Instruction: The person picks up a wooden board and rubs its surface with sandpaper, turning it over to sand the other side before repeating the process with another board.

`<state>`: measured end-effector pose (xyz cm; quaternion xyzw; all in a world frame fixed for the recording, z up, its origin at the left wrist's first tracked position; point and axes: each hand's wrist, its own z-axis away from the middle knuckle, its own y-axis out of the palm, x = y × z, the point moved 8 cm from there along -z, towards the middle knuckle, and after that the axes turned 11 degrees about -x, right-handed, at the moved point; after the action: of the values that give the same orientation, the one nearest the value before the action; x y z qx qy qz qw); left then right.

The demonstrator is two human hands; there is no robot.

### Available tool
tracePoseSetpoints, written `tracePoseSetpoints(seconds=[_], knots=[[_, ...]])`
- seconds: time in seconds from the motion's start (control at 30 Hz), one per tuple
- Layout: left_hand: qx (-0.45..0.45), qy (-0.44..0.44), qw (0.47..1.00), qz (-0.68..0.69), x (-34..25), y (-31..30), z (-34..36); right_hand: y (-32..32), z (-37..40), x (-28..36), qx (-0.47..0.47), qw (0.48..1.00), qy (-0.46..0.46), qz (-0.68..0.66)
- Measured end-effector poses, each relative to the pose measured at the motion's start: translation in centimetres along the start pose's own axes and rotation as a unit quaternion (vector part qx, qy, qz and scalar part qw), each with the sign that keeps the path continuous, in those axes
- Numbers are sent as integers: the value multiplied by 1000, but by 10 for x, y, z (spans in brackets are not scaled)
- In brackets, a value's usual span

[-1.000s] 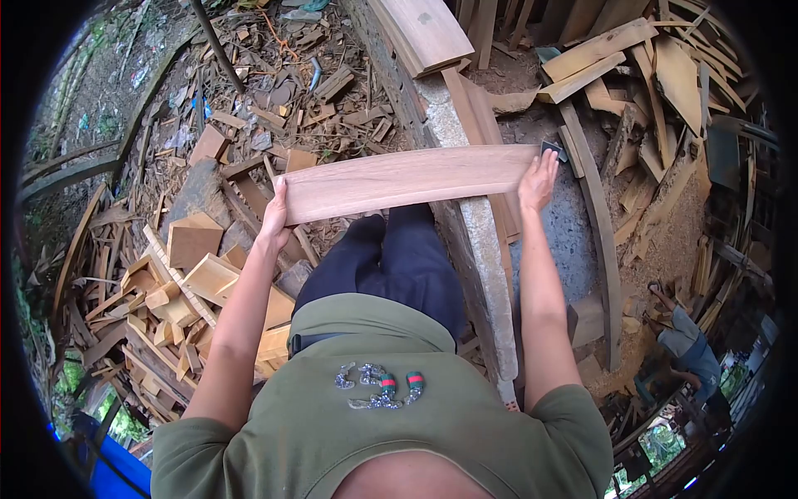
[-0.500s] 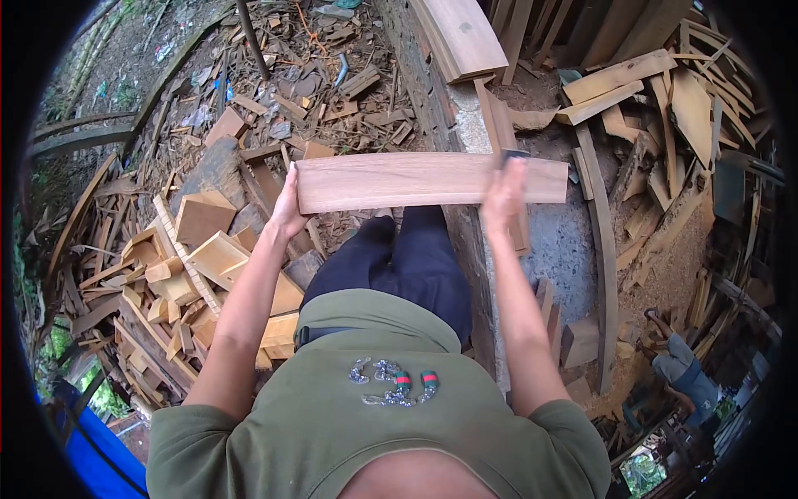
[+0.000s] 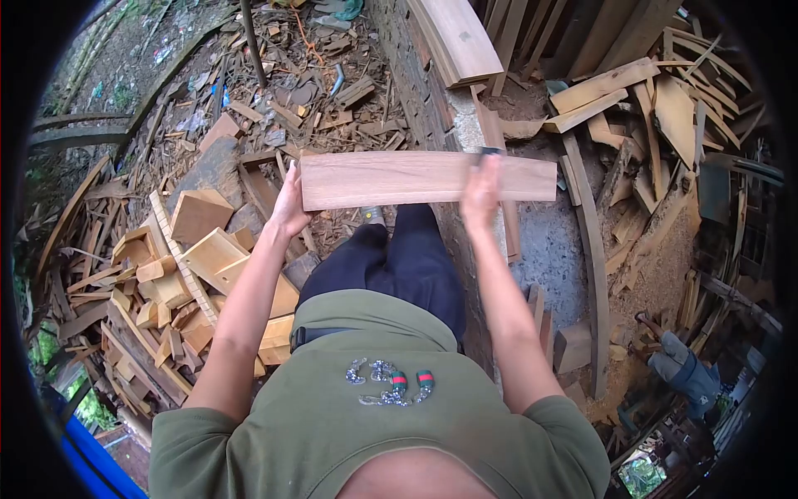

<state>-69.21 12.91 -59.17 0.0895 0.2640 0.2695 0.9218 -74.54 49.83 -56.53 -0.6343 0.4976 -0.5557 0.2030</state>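
Above my knees the plank [image 3: 391, 179] lies crosswise. My right hand [image 3: 482, 193], pressing down a dark block [image 3: 489, 152], has slid from its far end to mid-board, so that stretch is rubbed. My left hand [image 3: 291, 206] still clamps the other end.

Got the plank [image 3: 399, 179] crosswise in front of me, its right part crossing over the low concrete wall [image 3: 465, 125]. My left hand [image 3: 291, 204] grips the left end. My right hand [image 3: 482, 195] lies flat on top, with a small dark block [image 3: 489, 151] under my fingers at the far edge. Wood offcuts [image 3: 183, 274] are piled on the ground to my left.
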Motion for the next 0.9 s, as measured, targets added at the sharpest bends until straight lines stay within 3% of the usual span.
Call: tracePoseSetpoints(seconds=[0.1, 0.2, 0.33, 0.43, 0.5, 0.57, 0.63, 0.67, 0.73, 0.83, 0.9], knots=[[6, 11, 1000, 20, -2, 1, 0, 15, 28, 128, 32, 980, -185, -61], [43, 7, 998, 40, -2, 5, 3, 30, 67, 214, 108, 933, -307, -152], [18, -13, 999, 45, 6, 1, 6, 27, 88, 252, 142, 891, -378, -206], [35, -3, 999, 27, 10, -1, 1, 17, 65, 224, 169, 876, -387, -231], [33, 5, 998, 47, 8, 6, 6, 3, 33, 162, 57, 932, -329, -141], [-44, 27, 999, -16, 9, -4, 3, -3, -1, 69, 98, 986, -94, -101], [-56, 17, 998, 11, 14, -12, -3, -15, -12, -20, -4, 997, -81, -7], [-66, 11, 998, 2, 15, -12, -4, -13, -8, -29, -8, 997, -82, -4], [-83, 7, 996, -20, 15, -9, -5, -21, 1, -53, -22, 991, 84, 98], [-100, 6, 995, -19, 17, -12, -12, 0, 41, 26, 29, 994, -104, 13], [-100, 10, 994, -28, 18, -13, -14, -12, 59, 83, 153, 969, -182, -72]])
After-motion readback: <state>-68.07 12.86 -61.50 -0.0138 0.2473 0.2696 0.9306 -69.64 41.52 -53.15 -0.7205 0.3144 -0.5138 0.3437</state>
